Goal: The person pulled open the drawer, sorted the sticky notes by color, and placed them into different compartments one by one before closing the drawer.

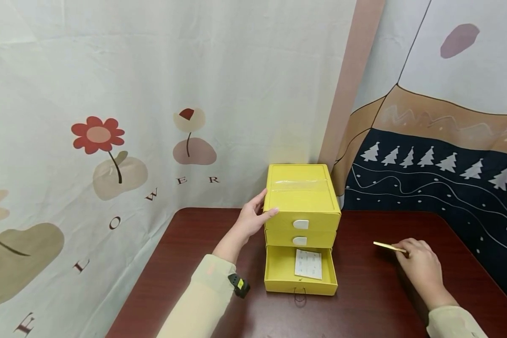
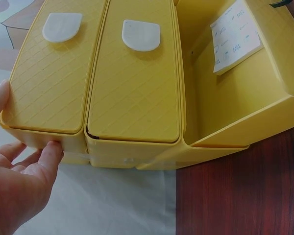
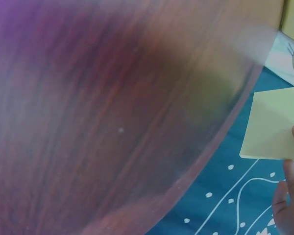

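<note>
In the head view, a yellow drawer box (image 1: 302,199) stands on the table, its bottom drawer (image 1: 280,270) pulled out. Inside that drawer lies a white printed pad (image 1: 308,264), seen closer in the left wrist view. My left hand (image 1: 253,218) rests against the box's upper left side, the thumb near its front edge. The left wrist view shows the fingertips (image 2: 51,147) touching that side wall. Well to the right of the box, my right hand (image 1: 420,263) pinches a pale yellow notepad (image 3: 272,125) above the table, with the thumb across its face.
The dark red wood table (image 1: 376,300) has rounded back corners. Behind it hangs a printed cloth (image 1: 236,94). Both upper drawers are closed and have white tabs (image 1: 301,224). A thin dark loop (image 1: 300,296) hangs at the bottom drawer's front.
</note>
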Available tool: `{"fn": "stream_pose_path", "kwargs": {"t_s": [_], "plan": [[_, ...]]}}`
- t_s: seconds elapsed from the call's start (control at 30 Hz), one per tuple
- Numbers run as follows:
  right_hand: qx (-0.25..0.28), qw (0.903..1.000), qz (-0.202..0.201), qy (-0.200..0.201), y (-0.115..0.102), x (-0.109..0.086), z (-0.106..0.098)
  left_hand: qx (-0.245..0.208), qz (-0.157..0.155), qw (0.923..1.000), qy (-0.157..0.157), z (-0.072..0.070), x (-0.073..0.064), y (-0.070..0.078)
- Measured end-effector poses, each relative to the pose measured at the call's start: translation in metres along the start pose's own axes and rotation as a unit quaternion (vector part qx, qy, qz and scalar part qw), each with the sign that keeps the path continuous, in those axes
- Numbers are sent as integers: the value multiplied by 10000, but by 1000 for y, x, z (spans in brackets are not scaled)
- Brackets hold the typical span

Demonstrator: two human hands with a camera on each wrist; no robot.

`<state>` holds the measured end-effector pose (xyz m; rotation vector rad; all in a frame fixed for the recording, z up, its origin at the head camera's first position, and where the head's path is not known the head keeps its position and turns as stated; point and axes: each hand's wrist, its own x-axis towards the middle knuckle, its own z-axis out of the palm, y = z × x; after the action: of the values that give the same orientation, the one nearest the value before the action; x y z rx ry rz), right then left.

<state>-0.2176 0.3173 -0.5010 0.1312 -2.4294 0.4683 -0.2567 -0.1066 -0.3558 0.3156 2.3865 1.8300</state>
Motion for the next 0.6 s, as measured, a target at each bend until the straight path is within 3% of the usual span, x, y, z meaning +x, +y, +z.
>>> {"fn": "stream_pose_path", "kwargs": {"t_s": [0.6], "plan": [[160, 9980, -606, 125, -33, 2, -11, 77, 8, 10000, 13, 1, -1, 2]]}}
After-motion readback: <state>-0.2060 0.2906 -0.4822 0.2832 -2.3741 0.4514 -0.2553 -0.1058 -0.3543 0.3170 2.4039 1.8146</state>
